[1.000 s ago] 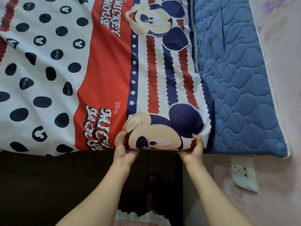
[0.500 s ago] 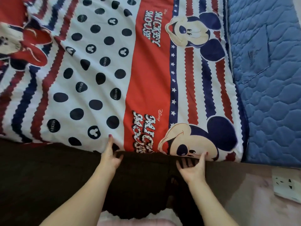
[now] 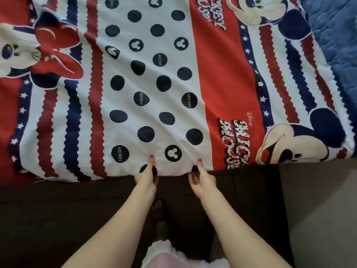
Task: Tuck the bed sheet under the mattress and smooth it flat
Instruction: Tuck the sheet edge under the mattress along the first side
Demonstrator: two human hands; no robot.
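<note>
The bed sheet (image 3: 166, 84), printed with red and navy stripes, black dots and cartoon mice, lies spread over the bed, and its near edge runs across the middle of the view. A blue quilted mattress (image 3: 336, 35) shows uncovered at the upper right. My left hand (image 3: 147, 176) is at the sheet's near edge on the white dotted band, thumb on top and fingers curled under the edge. My right hand (image 3: 201, 182) grips the same edge a hand's width to the right, thumb on top. Diagonal creases run up from both hands.
Below the sheet's edge is the dark brown side of the bed (image 3: 67, 213). A grey surface (image 3: 320, 209) fills the lower right. My foot (image 3: 160, 211) and a bit of pink and white clothing (image 3: 166, 254) show between my forearms.
Both hands have moved left along the near edge, from the mouse-face corner to the white dotted band. They were spread open half a second ago and now pinch the edge.
</note>
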